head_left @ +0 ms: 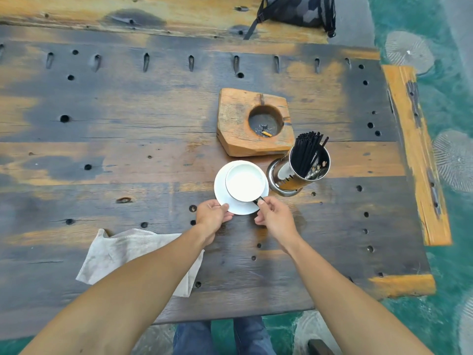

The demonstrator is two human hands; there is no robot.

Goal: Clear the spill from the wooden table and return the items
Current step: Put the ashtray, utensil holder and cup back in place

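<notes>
The left hand (212, 217) pinches the saucer's (239, 207) near rim and the right hand (273, 217) pinches the cup's (245, 182) dark handle, cup on saucer right of the table's (128, 129) middle. A holder (299, 170) stands just beside it on the right, an ashtray (235, 124) close behind; the cloth (122, 254) lies near the front edge, with bare wood to the left

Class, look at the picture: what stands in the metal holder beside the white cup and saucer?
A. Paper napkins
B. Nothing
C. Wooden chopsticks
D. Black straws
D: the shiny metal holder to the right of the cup and saucer is filled with thin black straws.
</notes>
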